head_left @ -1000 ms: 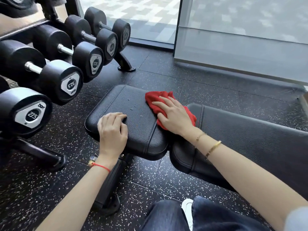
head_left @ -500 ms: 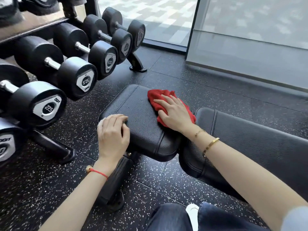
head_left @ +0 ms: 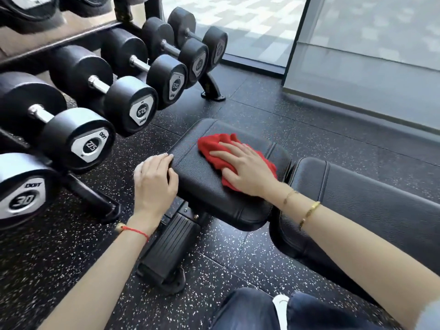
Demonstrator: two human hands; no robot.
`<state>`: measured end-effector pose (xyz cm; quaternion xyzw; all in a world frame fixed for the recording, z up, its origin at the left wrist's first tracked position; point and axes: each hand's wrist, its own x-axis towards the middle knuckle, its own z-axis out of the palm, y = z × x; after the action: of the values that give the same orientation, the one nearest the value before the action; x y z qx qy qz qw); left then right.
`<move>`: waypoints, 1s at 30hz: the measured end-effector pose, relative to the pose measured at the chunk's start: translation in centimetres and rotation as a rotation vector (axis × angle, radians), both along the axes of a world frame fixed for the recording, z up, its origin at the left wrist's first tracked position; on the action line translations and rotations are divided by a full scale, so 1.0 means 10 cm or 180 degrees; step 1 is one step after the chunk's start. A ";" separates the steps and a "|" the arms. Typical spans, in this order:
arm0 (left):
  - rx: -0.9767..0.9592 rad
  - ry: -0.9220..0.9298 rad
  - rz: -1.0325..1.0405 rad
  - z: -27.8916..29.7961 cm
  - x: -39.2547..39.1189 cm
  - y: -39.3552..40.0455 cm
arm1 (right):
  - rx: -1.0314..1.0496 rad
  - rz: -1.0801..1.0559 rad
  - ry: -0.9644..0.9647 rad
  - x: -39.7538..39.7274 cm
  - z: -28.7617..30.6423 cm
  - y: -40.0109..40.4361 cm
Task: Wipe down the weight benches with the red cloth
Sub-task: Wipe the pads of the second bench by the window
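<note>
A black padded weight bench stands low on the floor, its seat pad (head_left: pixel 202 186) in the middle of the view and its long back pad (head_left: pixel 371 206) running off to the right. A crumpled red cloth (head_left: pixel 212 144) lies on the seat pad, and my right hand (head_left: pixel 245 167) presses flat on top of it with fingers spread. My left hand (head_left: pixel 154 184) is curled over the seat pad's left edge, gripping it. Most of the cloth's right part is hidden under my right hand.
A dumbbell rack (head_left: pixel 95 110) with several black dumbbells fills the left side, its foot (head_left: pixel 212 94) close to the bench's far end. The bench's frame foot (head_left: pixel 166 256) sits below the seat. Speckled rubber floor (head_left: pixel 262 258) lies around; a glass wall (head_left: pixel 369 55) stands behind. My knee (head_left: pixel 262 310) shows at the bottom.
My right hand has slid the red cloth toward the left and nearer part of the seat pad. The view has shifted, so the bench sits further right. My left hand stays on the edge.
</note>
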<state>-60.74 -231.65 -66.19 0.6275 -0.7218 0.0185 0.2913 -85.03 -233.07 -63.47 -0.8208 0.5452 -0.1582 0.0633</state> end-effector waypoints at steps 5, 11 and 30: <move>0.0005 0.0022 -0.0025 -0.02 0.01 0.02 | 0.0239 -0.1001 0.0081 0.12 0.07 -0.49; 0.0073 0.0054 0.0052 -0.03 -0.02 0.01 | 0.0069 0.0055 0.0107 0.41 0.04 0.04; 0.0181 0.0032 0.0071 -0.05 -0.03 0.04 | 0.0115 -0.0174 0.0037 0.43 0.03 -0.14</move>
<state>-61.04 -231.29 -66.67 0.6436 -0.7136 -0.0019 0.2767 -80.72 -234.43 -63.17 -0.8052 0.5706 -0.1451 0.0706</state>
